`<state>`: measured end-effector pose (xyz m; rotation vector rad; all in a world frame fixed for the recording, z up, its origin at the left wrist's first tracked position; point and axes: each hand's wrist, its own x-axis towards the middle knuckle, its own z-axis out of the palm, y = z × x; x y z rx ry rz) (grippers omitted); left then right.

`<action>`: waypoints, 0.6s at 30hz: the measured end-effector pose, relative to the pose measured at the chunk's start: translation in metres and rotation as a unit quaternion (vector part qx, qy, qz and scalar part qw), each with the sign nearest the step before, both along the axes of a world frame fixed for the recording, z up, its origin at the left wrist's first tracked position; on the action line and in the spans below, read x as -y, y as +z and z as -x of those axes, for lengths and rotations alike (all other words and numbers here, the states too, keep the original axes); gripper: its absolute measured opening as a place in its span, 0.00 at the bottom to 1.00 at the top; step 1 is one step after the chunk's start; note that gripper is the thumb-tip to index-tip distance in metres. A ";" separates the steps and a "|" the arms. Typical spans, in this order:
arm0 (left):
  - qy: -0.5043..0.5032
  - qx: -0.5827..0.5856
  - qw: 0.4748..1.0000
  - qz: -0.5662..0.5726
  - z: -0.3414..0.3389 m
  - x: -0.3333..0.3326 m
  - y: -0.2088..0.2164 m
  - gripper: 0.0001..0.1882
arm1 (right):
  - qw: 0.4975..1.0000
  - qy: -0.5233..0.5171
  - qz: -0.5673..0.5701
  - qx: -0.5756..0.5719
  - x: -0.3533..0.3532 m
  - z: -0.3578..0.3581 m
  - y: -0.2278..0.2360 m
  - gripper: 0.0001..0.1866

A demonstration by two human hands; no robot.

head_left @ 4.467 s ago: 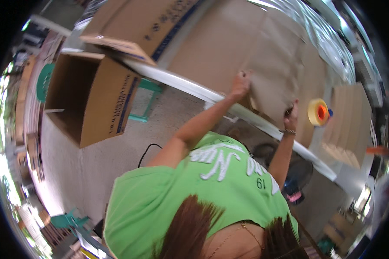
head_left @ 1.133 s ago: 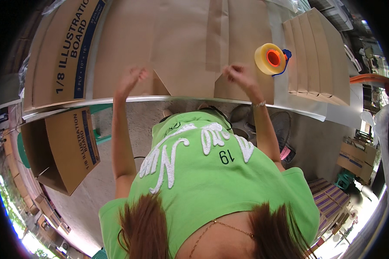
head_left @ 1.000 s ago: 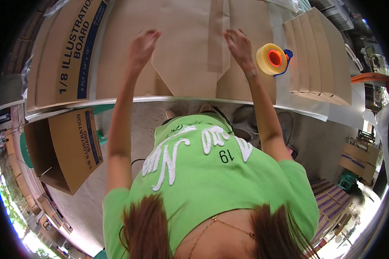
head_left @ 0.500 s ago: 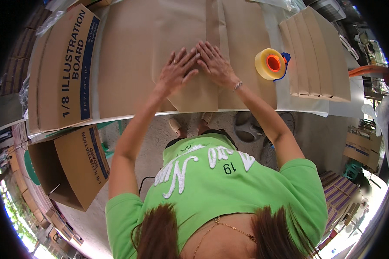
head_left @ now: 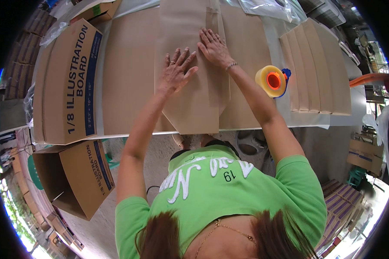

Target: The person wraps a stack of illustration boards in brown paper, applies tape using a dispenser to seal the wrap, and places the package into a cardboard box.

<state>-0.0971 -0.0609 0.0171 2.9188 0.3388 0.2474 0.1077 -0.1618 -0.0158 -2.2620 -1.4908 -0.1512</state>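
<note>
A long folded sheet of brown paper (head_left: 186, 105) lies lengthwise on the table, its pointed near end reaching the front edge. My left hand (head_left: 178, 71) is flat on its left part, with the fingers spread. Farther from me, my right hand (head_left: 215, 48) lies flat along the paper's folded seam, fingers stretched out. Neither hand holds anything. Beneath the folded sheet is a wider flat brown sheet (head_left: 129, 73). To the right of my right forearm stands a roll of clear tape (head_left: 266, 77) with an orange core and a blue dispenser.
A printed cardboard box (head_left: 56, 90) stands on the table's left side, and an open carton (head_left: 80, 177) sits below it. At the right is a row of brown folded boards (head_left: 320, 69). Clear plastic (head_left: 272, 9) lies at the far edge.
My hands have come apart from near touching, and both have slid farther from me over the paper, the right one ahead. The whole view has shifted slightly.
</note>
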 end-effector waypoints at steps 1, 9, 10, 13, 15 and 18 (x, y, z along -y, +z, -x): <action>0.004 -0.004 1.000 -0.001 -0.002 0.002 -0.004 0.32 | 1.000 -0.009 -0.002 0.000 -0.015 -0.015 -0.001 0.34; -0.002 -0.010 0.999 0.042 -0.022 0.015 0.011 0.32 | 0.992 -0.119 0.033 0.003 -0.086 -0.147 0.009 0.31; 0.005 -0.014 0.999 0.043 -0.019 0.014 0.011 0.32 | 0.987 -0.114 0.101 -0.046 -0.095 -0.149 0.019 0.31; 0.041 -0.027 0.998 0.046 -0.003 0.013 0.005 0.32 | 0.976 -0.114 0.154 -0.103 -0.111 -0.126 0.037 0.30; 0.053 -0.025 0.997 0.050 -0.010 0.010 0.003 0.32 | 0.973 -0.129 0.165 -0.097 -0.107 -0.127 0.041 0.28; 0.065 0.012 0.997 0.043 -0.060 -0.008 0.002 0.33 | 0.994 -0.108 0.008 0.012 -0.083 -0.142 0.028 0.27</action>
